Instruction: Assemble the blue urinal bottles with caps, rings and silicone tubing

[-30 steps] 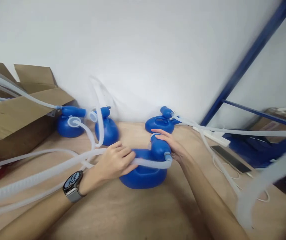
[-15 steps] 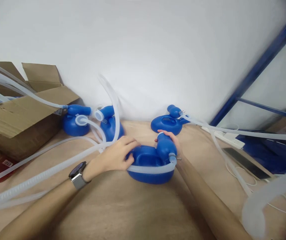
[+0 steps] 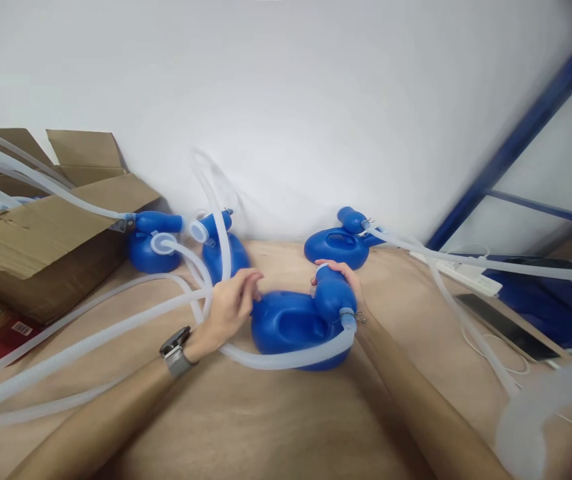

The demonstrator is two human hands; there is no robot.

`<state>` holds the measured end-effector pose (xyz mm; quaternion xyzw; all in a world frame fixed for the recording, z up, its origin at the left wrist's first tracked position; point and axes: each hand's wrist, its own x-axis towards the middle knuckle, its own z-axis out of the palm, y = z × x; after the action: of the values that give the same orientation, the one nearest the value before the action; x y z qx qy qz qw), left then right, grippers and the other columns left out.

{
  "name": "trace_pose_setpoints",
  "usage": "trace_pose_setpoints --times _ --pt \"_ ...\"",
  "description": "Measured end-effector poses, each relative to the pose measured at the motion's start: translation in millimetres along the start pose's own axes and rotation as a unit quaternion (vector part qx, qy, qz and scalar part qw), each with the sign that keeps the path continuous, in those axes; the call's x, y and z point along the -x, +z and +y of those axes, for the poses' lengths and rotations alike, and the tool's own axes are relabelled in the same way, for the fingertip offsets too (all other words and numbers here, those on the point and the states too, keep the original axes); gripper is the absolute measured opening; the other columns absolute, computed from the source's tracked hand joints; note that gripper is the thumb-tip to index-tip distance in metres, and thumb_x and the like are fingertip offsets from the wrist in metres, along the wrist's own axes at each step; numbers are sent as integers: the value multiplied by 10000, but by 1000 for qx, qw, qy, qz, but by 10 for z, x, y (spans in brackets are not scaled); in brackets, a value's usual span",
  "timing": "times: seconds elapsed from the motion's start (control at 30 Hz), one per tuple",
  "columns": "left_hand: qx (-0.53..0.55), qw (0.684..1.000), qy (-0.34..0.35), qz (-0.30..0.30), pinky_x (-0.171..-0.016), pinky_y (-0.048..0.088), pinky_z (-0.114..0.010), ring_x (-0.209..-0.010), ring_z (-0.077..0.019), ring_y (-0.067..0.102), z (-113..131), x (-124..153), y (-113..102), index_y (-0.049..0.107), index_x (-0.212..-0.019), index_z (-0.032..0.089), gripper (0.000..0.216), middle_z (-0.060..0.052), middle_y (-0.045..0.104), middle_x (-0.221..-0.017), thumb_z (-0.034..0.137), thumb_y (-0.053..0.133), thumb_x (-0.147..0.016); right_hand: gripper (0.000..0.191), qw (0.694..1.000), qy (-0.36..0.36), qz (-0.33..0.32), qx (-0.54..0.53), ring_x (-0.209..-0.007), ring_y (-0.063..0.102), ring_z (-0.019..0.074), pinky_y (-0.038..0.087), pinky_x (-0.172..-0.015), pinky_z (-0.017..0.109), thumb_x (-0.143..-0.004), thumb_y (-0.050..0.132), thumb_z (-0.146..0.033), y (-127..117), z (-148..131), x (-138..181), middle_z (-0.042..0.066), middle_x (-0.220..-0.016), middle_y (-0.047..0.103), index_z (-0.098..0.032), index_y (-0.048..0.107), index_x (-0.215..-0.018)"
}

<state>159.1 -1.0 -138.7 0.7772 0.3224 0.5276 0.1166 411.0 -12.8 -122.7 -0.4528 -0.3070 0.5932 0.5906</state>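
blue jug: a rounded blue plastic jug (image 3: 306,320) with a bulbous neck sits on the pale wooden table (image 3: 266,427), near the middle of the scene, its neck at the right end
right hand: the right hand (image 3: 351,277) is wrapped round the far right side of that neck, fingers closed over it close to the mouth, so the grip has hold of the jug
left hand: the left hand (image 3: 229,307) is at the jug's left end, fingers half curled (whether they touch the jug or pinch anything, i cannot tell)
watch: a dark round watch with a grey strap (image 3: 177,353) is on the left wrist
jug hose: a translucent white ribbed hose (image 3: 286,360) leaves the neck by a thin wire clip (image 3: 361,317), and bends along the near side of the jug towards the left wrist
far left: two more blue jugs stand side by side, one beside the open brown cardboard box (image 3: 56,227), the other (image 3: 229,260) closer to the middle, with white hoses around them
far right: another blue jug (image 3: 336,250) stands before the white wall (image 3: 276,113), its hose running right past a white power strip (image 3: 459,273)
right side: a flat dark slab (image 3: 506,327) lies on the table, a blurred thick hose (image 3: 521,427) nearer
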Motion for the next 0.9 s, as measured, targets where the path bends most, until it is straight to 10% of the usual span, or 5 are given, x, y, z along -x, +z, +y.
trace_pose_setpoints --times 0.17,0.4,0.57,0.73,0.9 --pt "168 937 -158 263 -553 487 -233 -449 -99 420 -92 -200 -19 539 -953 247 328 97 381 -539 527 454 -1102 362 1000 11 2 -21 -570 636 194 535 -510 276 -774 676 -405 -88 -55 -35 23 -671 693 -214 679 -1082" --pt "37 975 -180 -126 -578 525 -275 -628 -184 662 -577 -223 -214 690 -838 200 260 -19 704 -704 454 733 -875 399 999 14 -45 19 -586 669 204 560 -511 285 -765 678 -361 -303 -168 -172 35 -704 715 -203 696 -1131" --pt "16 990 -99 -102 -916 554 -366 -1077 -246 696 -232 -10 -182 704 -1025 196 236 -109 747 -1133 348 523 -1020 418 998 7 -58 16 -588 683 216 560 -495 294 -750 693 -374 -444 -167 -281 52 -719 725 -190 707 -1125" --pt "-89 975 11 -203 -694 443 -303 -726 -174 567 220 -13 -228 562 -736 197 366 -8 587 -738 407 610 -1032 404 997 2 -75 19 -561 676 221 577 -513 317 -803 678 -404 -501 -126 -316 62 -700 733 -194 713 -1146" --pt "-37 972 27 -229 -692 380 -301 -581 -111 417 141 -81 -147 372 -591 184 590 43 440 -587 461 561 -1077 441 996 -3 -86 18 -561 667 212 571 -519 307 -805 691 -423 -503 -109 -302 66 -712 737 -192 709 -1180"
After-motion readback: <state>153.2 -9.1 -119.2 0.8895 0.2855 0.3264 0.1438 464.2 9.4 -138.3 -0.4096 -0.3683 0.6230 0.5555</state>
